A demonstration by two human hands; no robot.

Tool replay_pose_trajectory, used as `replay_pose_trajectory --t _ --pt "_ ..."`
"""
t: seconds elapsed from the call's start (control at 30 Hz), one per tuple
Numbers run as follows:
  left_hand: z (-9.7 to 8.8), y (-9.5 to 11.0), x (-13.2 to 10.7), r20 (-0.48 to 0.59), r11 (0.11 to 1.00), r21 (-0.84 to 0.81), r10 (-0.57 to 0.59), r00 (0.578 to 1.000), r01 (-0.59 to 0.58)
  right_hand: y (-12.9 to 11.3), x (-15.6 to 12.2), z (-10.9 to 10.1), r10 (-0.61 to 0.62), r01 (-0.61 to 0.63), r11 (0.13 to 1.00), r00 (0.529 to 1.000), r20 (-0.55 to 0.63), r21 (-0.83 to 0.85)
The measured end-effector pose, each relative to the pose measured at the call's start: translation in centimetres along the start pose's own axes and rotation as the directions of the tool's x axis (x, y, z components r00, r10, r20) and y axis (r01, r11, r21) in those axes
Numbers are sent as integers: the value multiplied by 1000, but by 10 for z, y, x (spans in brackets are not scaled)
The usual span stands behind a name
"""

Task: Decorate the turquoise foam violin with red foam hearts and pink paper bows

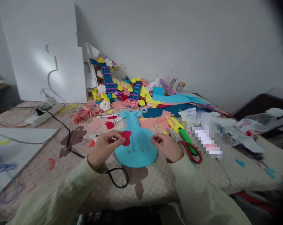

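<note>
A light-blue guitar-shaped cutout (141, 157) lies flat on the table with its neck pointing away from me. Several small pale pegs stick up near its lower part, and thin strands run along the neck. My left hand (106, 145) pinches a red rounded piece of paper (126, 138) between thumb and fingers, over the cutout's left side. At the cutout's right edge is my right hand (167, 145), its fingers curled in with thumb and fingertips close together. Whatever it may hold is too small to see.
Red-handled scissors (193, 152) and a green-handled tool (187, 141) lie right of my right hand. Paper flowers and blue ladder-like pieces (107, 78) stand behind. A power strip (44, 113) and black cable (67, 137) are left. Crumpled plastic (251, 125) sits right.
</note>
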State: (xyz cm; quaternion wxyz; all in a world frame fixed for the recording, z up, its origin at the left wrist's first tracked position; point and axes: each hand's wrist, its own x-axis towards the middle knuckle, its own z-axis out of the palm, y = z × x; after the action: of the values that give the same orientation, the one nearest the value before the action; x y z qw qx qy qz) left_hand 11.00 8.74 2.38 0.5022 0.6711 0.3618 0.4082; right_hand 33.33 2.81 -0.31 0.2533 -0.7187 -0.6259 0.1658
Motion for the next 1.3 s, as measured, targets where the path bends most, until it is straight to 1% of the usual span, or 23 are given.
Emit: replay_pose_trajectory --t 0.03,0.1,0.13,0.2,0.27,0.33,0.4,0.5,0.67,0.83,0.87,0.9,0.93,0.97,1.0,1.03,1.07,1.1,1.13,1.17,1.23,1.27,1.3 --pt "-1 -2 3 32 1000 10 -10 999 10 13 2 -2 62 -65 993 998 -31 -97" --pt "-4 -8 11 85 999 39 -25 996 22 37 6 -2 145 -158 966 986 -77 -206" --pt "-6 -13 14 102 998 59 -31 994 25 45 8 -1 174 -192 950 980 -93 -246" --pt "-11 -26 20 130 994 102 -51 990 38 57 12 3 202 -223 926 974 -98 -304" --pt "-16 -40 24 154 986 146 -107 982 84 63 15 6 202 -218 915 976 -82 -340" --pt "-19 -52 27 131 972 189 -163 978 137 65 16 6 194 -205 909 979 -67 -363" --pt "-20 -61 28 100 960 225 -195 976 169 66 16 6 190 -199 902 980 -63 -383" --pt "-19 -67 30 111 948 259 -218 970 183 67 16 7 187 -195 892 981 -58 -408" --pt "-19 -69 34 132 932 314 -231 964 180 67 12 7 171 -185 889 983 -71 -419" --pt "-20 -75 35 108 909 391 -204 973 147 69 5 -12 126 -186 896 977 -170 -404" --pt "-20 -76 35 102 901 410 -200 975 142 70 5 -16 110 -179 909 974 -199 -376" --pt "-20 -77 35 98 893 428 -196 976 137 70 4 -19 100 -168 937 969 -225 -307" --pt "-19 -78 35 96 885 446 -195 976 133 69 5 -20 101 -145 973 967 -232 -180" --pt "-19 -79 35 97 878 460 -194 976 129 67 6 -21 114 -113 993 972 -208 20" --pt "-19 -79 35 99 873 472 -193 976 125 64 7 -21 125 -83 964 980 -153 254" --pt "-19 -79 35 101 868 482 -191 976 120 59 8 -20 118 -66 884 989 -85 462" --pt "-19 -79 35 105 865 489 -188 977 114 54 10 -19 96 -71 772 995 -5 631" --pt "-19 -79 36 108 864 492 -185 977 109 47 13 -18 69 -85 680 996 51 729" --pt "-19 -79 36 112 862 496 -181 977 103 39 16 -16 48 -97 610 995 86 786" --pt "-19 -79 36 116 859 502 -177 977 96 31 18 -15 27 -131 508 990 137 851" --pt "-19 -80 35 117 849 522 -164 980 79 14 25 -13 -20 -197 325 976 215 925" --pt "-19 -80 35 116 843 534 -158 981 73 6 28 -12 -36 -220 248 971 236 943" --pt "-18 -80 34 114 836 545 -154 982 68 -1 31 -11 -44 -230 197 969 243 953"
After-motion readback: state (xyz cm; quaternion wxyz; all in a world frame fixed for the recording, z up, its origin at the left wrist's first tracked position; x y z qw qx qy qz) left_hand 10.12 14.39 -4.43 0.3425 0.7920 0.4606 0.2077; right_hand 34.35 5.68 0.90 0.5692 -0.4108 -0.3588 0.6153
